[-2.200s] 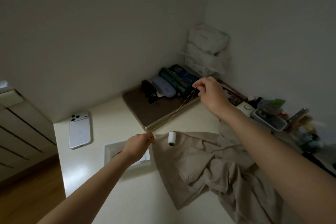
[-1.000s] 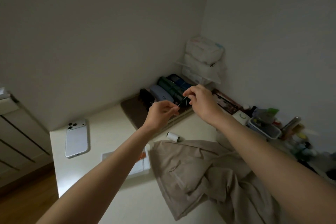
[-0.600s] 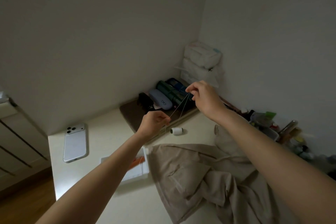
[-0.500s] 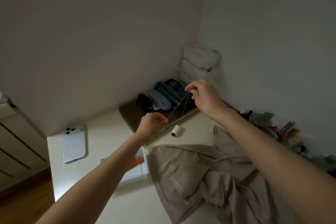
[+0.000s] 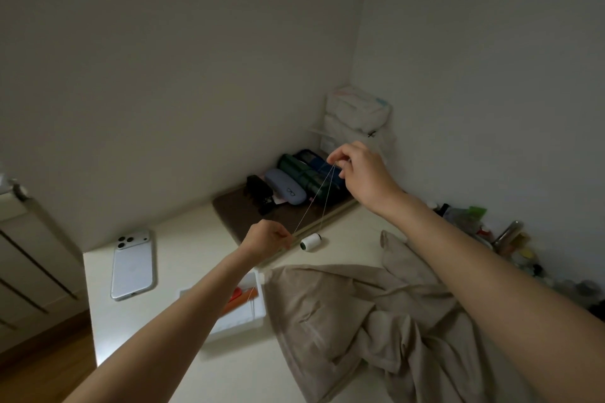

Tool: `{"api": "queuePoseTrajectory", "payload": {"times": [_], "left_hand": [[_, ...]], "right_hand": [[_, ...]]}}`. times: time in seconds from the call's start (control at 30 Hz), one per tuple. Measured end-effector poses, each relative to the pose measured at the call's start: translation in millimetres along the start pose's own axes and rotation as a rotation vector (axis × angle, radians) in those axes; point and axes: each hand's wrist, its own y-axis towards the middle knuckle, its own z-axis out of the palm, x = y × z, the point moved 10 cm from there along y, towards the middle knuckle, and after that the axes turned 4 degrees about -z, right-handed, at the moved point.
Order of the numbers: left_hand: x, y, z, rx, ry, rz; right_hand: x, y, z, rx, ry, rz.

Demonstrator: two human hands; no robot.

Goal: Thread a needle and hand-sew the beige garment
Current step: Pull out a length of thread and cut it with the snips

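I see both arms stretched forward. The right hand (image 5: 363,178) is raised above and beyond the spool (image 5: 310,242), its fingers curled, pinching the thread (image 5: 312,203) at the fingertips. The left hand (image 5: 266,237), lower and just left of the spool, pinches the thread too, and two strands run taut between the hands. The beige garment (image 5: 360,307) lies crumpled on the near side of the spool.

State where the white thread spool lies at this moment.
Head view: the spool lies on the table just right of the left hand, beyond the beige garment.
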Motion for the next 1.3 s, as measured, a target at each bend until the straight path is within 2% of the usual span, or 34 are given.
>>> {"api": "queuePoseTrajectory", "payload": {"times": [0.1, 0.17, 0.23, 0.33, 0.5, 0.57, 0.67, 0.83, 1.07, 1.3], "left_hand": [[-13, 2, -6, 0.009, 0.034, 0.053], [-32, 2, -25, -0.074, -0.122, 0.109], [-57, -3, -42, -0.092, -0.386, 0.156], [-90, -9, -48, -0.015, -0.649, 0.182], [-115, -11, -30, 0.152, -0.851, 0.203], [-112, -13, -22, 0.174, -0.83, 0.141], [-104, -14, -12, 0.184, -0.677, 0.139], [-85, -19, -14, 0.126, -0.516, 0.092], [-64, -28, -27, 0.046, -0.465, 0.058], [-42, -22, -29, 0.016, -0.483, 0.04]], "right_hand": [[-1, -1, 2, 0.012, -0.024, -0.006], [-2, -2, 5, 0.026, -0.03, 0.001], [-4, -3, 8, 0.045, -0.028, 0.011], [-4, -6, 12, 0.069, -0.012, 0.024], [-9, -15, 15, 0.107, -0.012, 0.035], [-17, -18, 16, 0.109, -0.004, 0.047], [-32, -20, 15, 0.101, 0.005, 0.074], [-63, -28, 20, 0.118, -0.068, 0.113], [-109, -46, 34, 0.172, -0.118, 0.205], [-141, -77, 64, 0.319, -0.13, 0.329]]}}
